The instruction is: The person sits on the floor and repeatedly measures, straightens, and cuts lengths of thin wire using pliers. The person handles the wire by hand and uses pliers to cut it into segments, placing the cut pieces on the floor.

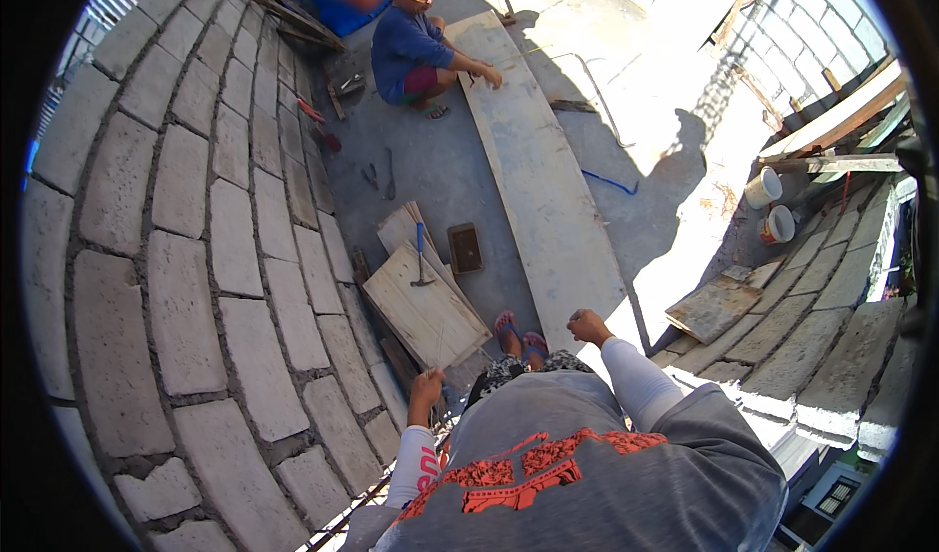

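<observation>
My left hand (425, 393) is closed beside the block wall, with what look like thin wires (439, 342) sticking up from its fingers. My right hand (588, 327), fingers curled in, is over the near end of a long plywood board (543, 176); whatever it may hold is hidden. Just beyond my left hand lie stacked plywood pieces (416, 308), and a hammer (421, 259) with a blue handle rests on them. A brown rectangular tray (466, 249) sits on the floor between the stack and the board.
A person (411, 48) in an orange hat squats at the board's far left, hands over it. Pliers (370, 176) lie near the left block wall (191, 249). A blue bar-like tool (611, 181) and two white buckets (778, 224) are at right.
</observation>
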Demonstrator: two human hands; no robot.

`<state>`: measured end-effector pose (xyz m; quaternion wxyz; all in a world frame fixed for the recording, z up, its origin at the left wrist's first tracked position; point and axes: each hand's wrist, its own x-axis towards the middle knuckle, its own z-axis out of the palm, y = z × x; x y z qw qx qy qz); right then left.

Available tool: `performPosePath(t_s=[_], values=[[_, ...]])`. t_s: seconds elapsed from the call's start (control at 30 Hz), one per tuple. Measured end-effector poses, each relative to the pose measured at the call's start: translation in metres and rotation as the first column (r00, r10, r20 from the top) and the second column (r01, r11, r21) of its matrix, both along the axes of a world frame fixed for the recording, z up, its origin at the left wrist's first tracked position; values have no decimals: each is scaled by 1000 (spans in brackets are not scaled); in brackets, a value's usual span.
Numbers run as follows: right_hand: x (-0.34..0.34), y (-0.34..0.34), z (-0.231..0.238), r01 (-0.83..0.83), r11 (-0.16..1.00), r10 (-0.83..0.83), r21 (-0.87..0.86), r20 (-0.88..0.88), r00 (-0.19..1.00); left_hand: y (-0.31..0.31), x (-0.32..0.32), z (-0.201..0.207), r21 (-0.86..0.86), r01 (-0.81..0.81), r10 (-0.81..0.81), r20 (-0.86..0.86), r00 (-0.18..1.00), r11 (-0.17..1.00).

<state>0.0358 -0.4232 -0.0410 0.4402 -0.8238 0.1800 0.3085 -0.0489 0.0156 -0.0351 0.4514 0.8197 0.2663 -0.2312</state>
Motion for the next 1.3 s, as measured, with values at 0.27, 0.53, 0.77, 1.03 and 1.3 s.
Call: performPosePath(t_s=[0.27,0.53,0.77,1.03,1.3], values=[[1,1,4,-65,997,64,-44,-17,998,4,-11,7,21,-15,17,-83,996,1000],[-7,-2,-1,1,999,0,-49,16,1000,0,-4,8,-55,-25,20,-99,995,998],[-2,-9,-3,-52,995,57,-86,54,997,-4,6,12,13,9,-7,-149,989,1000],[-14,-16,1,-3,992,2,-130,-5,1000,-15,32,39,-177,6,-26,-116,993,984],[-51,-38,28,110,982,-107,-152,26,994,-44,34,28,-252,58,-111,-201,973,966]])
